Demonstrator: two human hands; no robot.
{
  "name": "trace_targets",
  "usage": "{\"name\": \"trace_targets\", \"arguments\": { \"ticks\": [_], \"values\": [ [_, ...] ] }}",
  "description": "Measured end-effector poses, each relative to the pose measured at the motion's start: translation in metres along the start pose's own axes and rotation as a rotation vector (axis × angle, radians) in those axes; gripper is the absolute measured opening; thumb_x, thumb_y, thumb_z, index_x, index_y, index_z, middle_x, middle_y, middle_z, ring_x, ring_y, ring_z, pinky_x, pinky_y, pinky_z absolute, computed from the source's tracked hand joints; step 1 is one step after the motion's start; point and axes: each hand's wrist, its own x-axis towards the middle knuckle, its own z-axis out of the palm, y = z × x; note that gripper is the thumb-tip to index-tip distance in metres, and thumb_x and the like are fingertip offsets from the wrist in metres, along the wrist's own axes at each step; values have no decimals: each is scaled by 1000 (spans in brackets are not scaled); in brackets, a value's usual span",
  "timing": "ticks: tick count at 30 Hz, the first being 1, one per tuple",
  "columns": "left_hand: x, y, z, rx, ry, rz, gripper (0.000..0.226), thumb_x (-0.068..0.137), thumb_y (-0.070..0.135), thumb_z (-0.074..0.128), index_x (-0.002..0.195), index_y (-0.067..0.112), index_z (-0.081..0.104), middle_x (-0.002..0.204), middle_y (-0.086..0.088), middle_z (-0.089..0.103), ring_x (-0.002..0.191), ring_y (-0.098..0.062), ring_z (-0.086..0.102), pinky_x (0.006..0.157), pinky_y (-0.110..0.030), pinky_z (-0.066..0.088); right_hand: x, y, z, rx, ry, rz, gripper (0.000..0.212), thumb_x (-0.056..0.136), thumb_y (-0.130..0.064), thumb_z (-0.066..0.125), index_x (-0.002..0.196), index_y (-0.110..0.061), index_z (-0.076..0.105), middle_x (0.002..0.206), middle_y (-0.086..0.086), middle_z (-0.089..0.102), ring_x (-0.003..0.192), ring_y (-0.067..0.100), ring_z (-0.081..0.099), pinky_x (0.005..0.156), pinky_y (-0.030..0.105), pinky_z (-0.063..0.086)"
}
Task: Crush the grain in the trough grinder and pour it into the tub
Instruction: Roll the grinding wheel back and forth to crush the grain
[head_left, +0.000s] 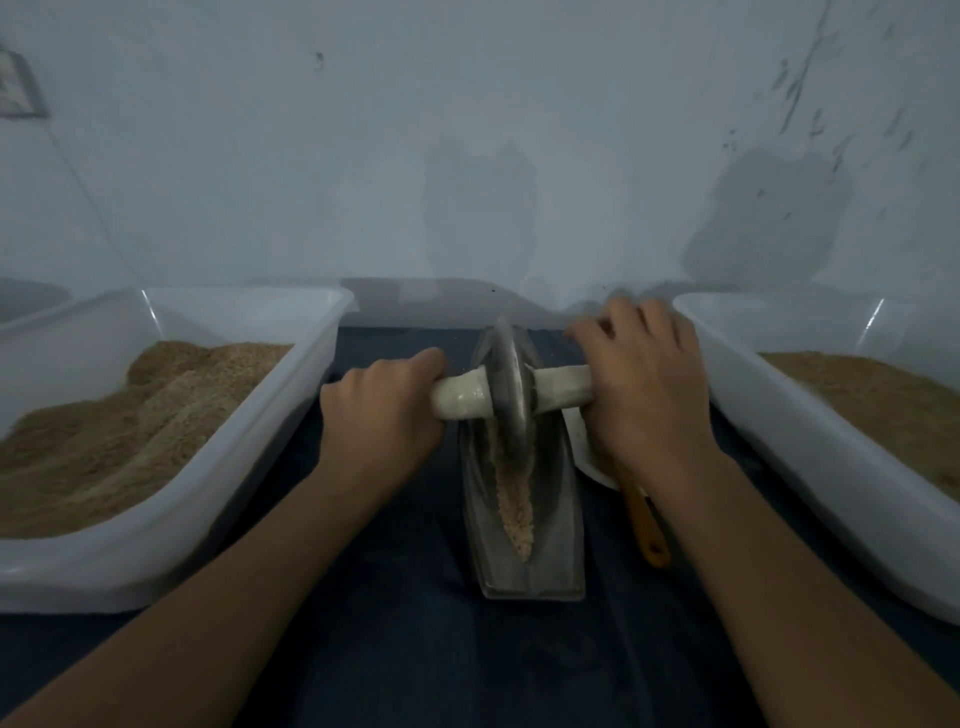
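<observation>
A grey metal trough grinder (556, 525) lies lengthwise on the dark cloth in the middle. Pale grain (517, 506) fills its groove. A metal wheel (511, 387) stands upright in the groove, on a cream axle handle (462, 397) that sticks out to both sides. My left hand (382, 410) grips the left end of the handle. My right hand (641, 384) grips the right end. A white tub (270, 410) holding brown ground grain stands to the left. Another white tub (753, 410) with grain stands to the right.
A white scoop with an orange handle (647, 525) lies just right of the trough, partly under my right wrist. A pale wall rises close behind the tubs. Dark cloth (415, 649) covers the surface in front.
</observation>
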Motion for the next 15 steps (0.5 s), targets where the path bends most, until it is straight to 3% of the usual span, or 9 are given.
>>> {"name": "trace_targets", "arguments": {
  "ticks": [3,6,9,11,13,15],
  "values": [
    [-1,2,2,-99,5,-108,17,84,27,70,77,24,54,65,6,57,62,-26,59,51,-28,31,2,9,-17,31,19,67,69,70,-2,75,132,-26,58,130,4,47,115,30,41,98,40,29],
    [1,2,2,-198,17,-182,20,86,33,71,76,27,54,66,8,58,62,-17,57,51,-28,35,3,20,-35,130,70,134,72,73,-7,80,137,-29,55,137,6,41,120,32,34,101,43,29],
    [1,5,1,-278,24,-251,27,82,33,73,71,27,50,63,9,57,61,-11,55,52,-27,33,7,31,-52,285,132,165,61,72,-8,78,125,-27,55,124,6,41,111,28,37,83,36,36],
    [-2,6,0,-303,29,-297,28,79,32,74,69,26,49,61,9,56,60,-7,53,51,-26,31,8,41,-60,444,74,159,51,73,-8,76,115,-27,53,114,0,39,105,21,37,65,28,36],
    [-5,7,1,-307,18,-313,27,79,33,75,70,27,51,62,10,57,60,-5,53,51,-26,32,5,47,-62,446,-33,125,52,73,-7,73,115,-27,51,114,-2,34,106,18,35,61,24,34],
    [-6,9,3,-314,-15,-339,27,78,34,77,71,29,52,63,11,58,62,-5,54,51,-26,32,3,47,-63,360,-72,95,58,71,-5,72,120,-25,49,119,2,32,110,21,34,68,30,39]
  ]
}}
